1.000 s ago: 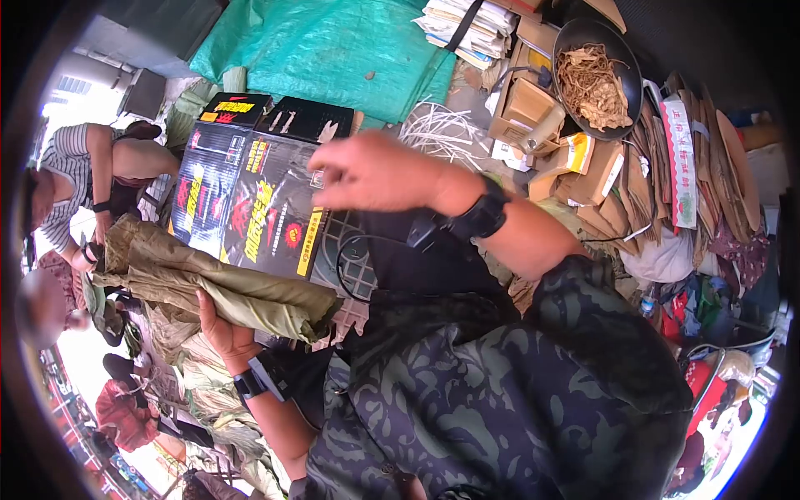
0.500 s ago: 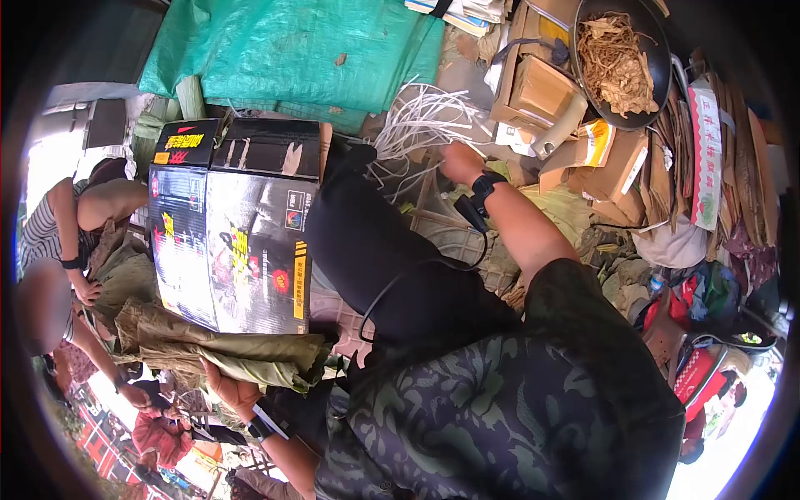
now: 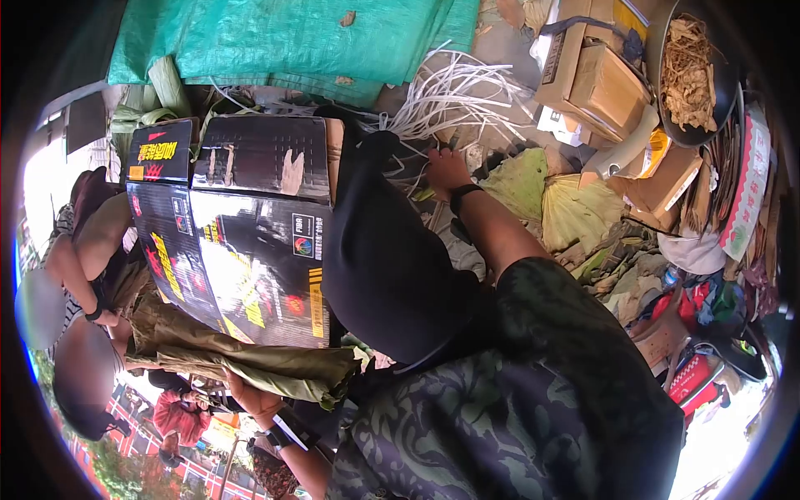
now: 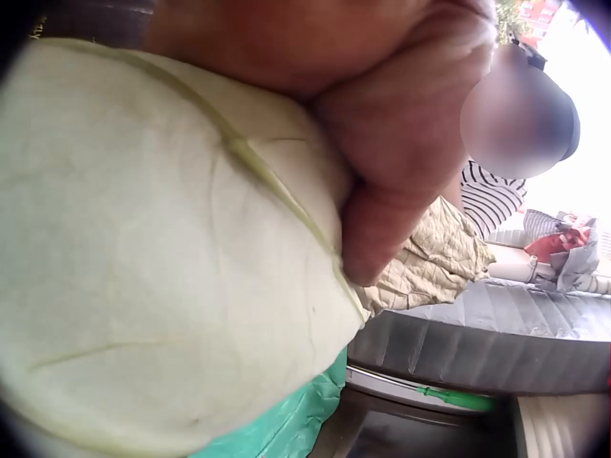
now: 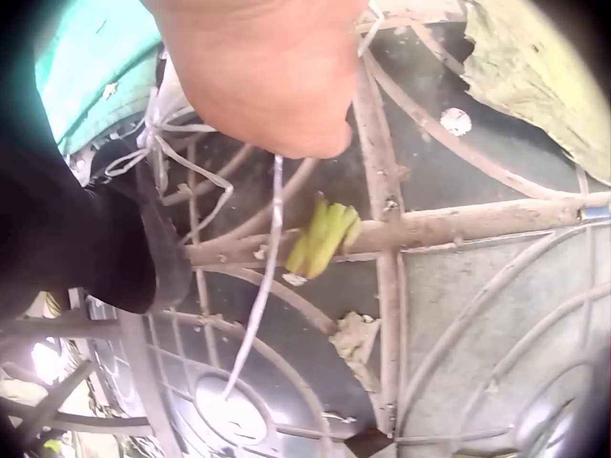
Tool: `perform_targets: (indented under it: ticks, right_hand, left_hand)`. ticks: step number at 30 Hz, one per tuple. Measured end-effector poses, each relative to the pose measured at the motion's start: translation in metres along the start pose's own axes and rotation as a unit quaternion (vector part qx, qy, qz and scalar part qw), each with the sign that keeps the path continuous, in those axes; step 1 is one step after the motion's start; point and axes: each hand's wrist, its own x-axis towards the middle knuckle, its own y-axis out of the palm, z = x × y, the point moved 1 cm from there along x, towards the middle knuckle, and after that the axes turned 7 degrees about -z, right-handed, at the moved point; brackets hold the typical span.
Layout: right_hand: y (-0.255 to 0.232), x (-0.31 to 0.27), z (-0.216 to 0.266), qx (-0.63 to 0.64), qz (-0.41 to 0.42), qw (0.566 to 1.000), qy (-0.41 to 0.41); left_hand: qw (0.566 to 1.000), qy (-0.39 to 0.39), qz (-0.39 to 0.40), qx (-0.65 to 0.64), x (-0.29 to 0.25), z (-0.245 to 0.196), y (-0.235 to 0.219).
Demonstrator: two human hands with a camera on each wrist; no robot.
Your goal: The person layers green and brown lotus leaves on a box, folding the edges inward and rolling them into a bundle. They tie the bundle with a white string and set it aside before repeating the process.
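Observation:
My left hand [image 3: 254, 400] grips a bundle of large dried leaves [image 3: 250, 364] at the lower left of the head view. Close up in the left wrist view, a pale leaf with raised veins [image 4: 172, 258] presses against my curled fingers. My right hand [image 3: 447, 172] reaches down past my knee, beside a loose heap of white strips [image 3: 462, 93] on the ground. From its curled fingers a single white strip [image 5: 264, 286] hangs down in the right wrist view. My fingertips there are partly hidden behind the back of the hand.
A black printed carton [image 3: 258, 250] stands left of my leg. Green sheeting [image 3: 292, 42] lies behind it. Cardboard boxes [image 3: 604, 92] and a dark pan of dried shreds [image 3: 687, 83] are at the right. Yellowish leaves [image 3: 575, 212] lie near my right forearm. Another person [image 3: 87, 275] sits at the left.
My right hand has swung from above the carton, rightward and down to the white strips. The left hand keeps its grip on the leaf bundle. The head view has shifted.

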Motion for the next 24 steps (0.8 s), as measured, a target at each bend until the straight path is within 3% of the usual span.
perform_targets:
  ticks: [2,5,7,8,11,18,24]
  right_hand:
    - [-0.001,-0.005,-0.003,0.005,0.011,1.000,-0.010]
    - [0.000,-0.009,-0.009,0.024,-0.046,0.997,0.048]
    - [0.002,-0.008,-0.013,-0.033,-0.084,0.991,0.101]
    - [0.002,-0.007,-0.015,-0.031,-0.083,0.991,0.100]
    - [-0.009,0.001,-0.017,-0.051,0.026,0.995,0.084]
    - [-0.007,-0.003,-0.023,-0.050,-0.027,0.997,0.057]
    - [-0.002,-0.004,-0.015,-0.090,0.022,0.994,0.052]
  left_hand:
    - [1.000,-0.008,0.001,-0.016,0.002,0.001,0.000]
    - [1.000,-0.012,0.002,-0.009,0.005,0.003,0.005]
    - [1.000,-0.013,-0.002,0.000,0.006,0.005,0.014]
    - [1.000,-0.012,-0.005,0.002,0.007,0.004,0.015]
    - [0.999,-0.035,-0.013,-0.008,0.010,0.004,0.008]
    - [0.998,-0.030,0.027,-0.038,0.002,0.010,0.020]
    - [0.999,-0.025,0.009,-0.025,-0.011,0.012,0.020]
